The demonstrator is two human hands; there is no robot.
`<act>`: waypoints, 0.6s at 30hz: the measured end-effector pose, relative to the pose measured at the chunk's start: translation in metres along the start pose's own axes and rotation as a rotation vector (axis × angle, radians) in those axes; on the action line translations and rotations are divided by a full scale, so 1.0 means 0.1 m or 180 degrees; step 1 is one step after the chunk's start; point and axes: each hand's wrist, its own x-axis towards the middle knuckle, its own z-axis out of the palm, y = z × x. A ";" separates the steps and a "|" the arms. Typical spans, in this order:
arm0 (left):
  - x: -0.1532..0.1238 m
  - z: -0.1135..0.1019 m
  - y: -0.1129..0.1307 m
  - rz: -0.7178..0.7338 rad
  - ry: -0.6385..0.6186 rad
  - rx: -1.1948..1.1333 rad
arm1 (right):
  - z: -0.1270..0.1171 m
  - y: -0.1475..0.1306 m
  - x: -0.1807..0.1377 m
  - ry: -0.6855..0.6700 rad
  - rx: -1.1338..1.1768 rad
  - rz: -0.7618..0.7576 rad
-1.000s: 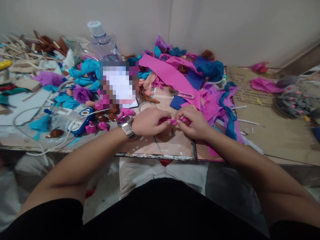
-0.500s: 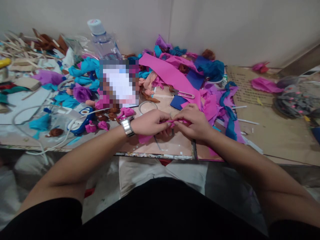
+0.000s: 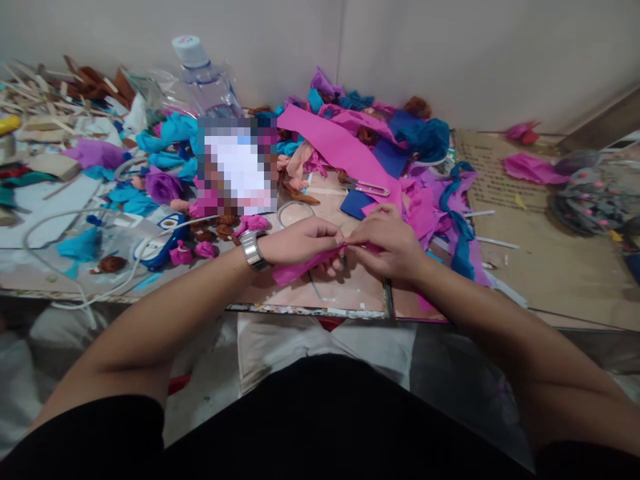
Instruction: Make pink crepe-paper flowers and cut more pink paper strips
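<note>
Between both hands, low over the table's front part, is a strip of pink crepe paper (image 3: 296, 269). My left hand (image 3: 310, 243), with a metal watch (image 3: 253, 250) on its wrist, is closed on the strip, and a flat length of it hangs out below the palm. My right hand (image 3: 387, 243) pinches the paper's gathered end, its fingertips meeting those of the left. The pinched part is mostly hidden by the fingers. Just beyond the hands lie a loop of thin wire (image 3: 296, 205), a pair of thread snips (image 3: 367, 187) and a wide pink paper strip (image 3: 340, 143).
Crumpled blue, purple and brown paper covers the table's back. A clear bottle (image 3: 207, 83) stands near the wall. Left lie a blue tape-measure-like object (image 3: 163, 247), a white cable (image 3: 120, 290) and wooden sticks (image 3: 40, 93). Cardboard (image 3: 540, 267) and a dark netted bundle (image 3: 583, 203) are right.
The left fingers have shifted along the pink paper, and more of the strip now shows below the left palm. Both hands stay together in nearly the same spot.
</note>
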 end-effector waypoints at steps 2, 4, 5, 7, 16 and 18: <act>0.01 -0.01 -0.01 -0.0028 0.0037 -0.0167 | 0.00 -0.01 0.00 -0.0022 -0.0007 0.0056; 0.02 -0.02 -0.03 0.0003 0.0089 -0.0105 | 0.00 -0.01 0.00 -0.0028 -0.0024 0.0119; 0.02 -0.02 -0.04 0.0028 0.0111 -0.0019 | 0.00 -0.02 0.00 -0.0015 -0.0043 0.0144; 0.03 -0.03 -0.04 0.0103 0.0150 0.0203 | 0.00 -0.03 0.01 -0.0005 -0.0090 0.0178; 0.05 -0.07 -0.02 0.0237 0.0583 0.1125 | 0.01 -0.02 0.02 0.0023 -0.0250 0.0180; 0.05 -0.07 -0.03 0.0272 0.0643 0.1242 | 0.02 -0.01 0.01 0.0073 -0.0255 0.0188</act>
